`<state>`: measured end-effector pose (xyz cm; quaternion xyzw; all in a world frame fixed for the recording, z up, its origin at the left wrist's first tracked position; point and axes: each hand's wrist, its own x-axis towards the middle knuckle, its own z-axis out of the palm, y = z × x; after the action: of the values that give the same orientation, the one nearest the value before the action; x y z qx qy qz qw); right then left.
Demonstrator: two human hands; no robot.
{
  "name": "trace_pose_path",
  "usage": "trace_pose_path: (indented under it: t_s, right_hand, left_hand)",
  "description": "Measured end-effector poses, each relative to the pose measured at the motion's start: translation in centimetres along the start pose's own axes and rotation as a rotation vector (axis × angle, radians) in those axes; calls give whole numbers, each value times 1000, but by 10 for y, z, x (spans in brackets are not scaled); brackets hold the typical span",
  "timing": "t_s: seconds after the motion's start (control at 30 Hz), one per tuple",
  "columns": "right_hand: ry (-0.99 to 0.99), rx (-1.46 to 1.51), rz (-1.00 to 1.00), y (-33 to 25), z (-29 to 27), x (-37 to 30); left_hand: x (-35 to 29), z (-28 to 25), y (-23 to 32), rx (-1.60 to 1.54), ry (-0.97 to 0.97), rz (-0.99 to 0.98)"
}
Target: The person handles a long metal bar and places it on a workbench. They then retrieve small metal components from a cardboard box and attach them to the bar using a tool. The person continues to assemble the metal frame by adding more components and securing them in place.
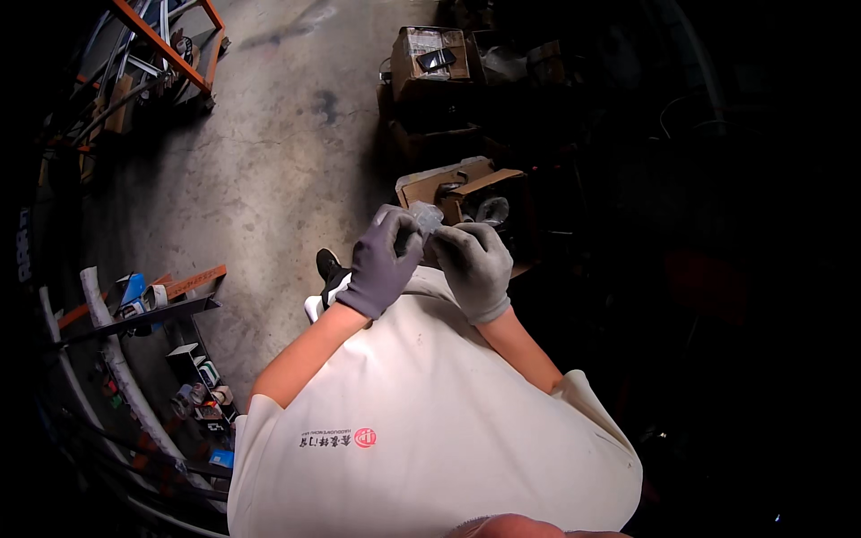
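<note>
A small clear plastic bag (425,216) is pinched between my two gloved hands, in front of my body. My left hand (387,258), in a grey-purple glove, has its fingers closed on the bag's left side. In a paler grey glove, my right hand (475,267) grips the bag's right edge with bent fingers. What the bag contains, if anything, is too small to make out. Just beyond the hands stands an open cardboard box (439,178), its flaps up, with another clear plastic bag (491,212) inside.
Farther off, a cardboard box (408,63) carries a dark phone (437,60). An orange metal rack (170,49) stands at the far left. Shelving with a small black cabinet (186,359) and long wrapped bars (117,350) lines the near left. Deep shadow covers the right side.
</note>
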<state>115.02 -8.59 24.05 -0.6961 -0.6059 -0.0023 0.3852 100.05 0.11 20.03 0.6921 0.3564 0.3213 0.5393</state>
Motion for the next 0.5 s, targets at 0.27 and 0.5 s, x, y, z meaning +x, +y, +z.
trace_pose_path:
  t_s: [0.27,0.5]
  right_hand:
    - [-108,59,273,-1,8,-4]
    - [-92,51,381,-19,11,8]
  left_hand:
    - [-5,3,-11,-85,-17,-43]
    - [-7,5,-6,221,43,99]
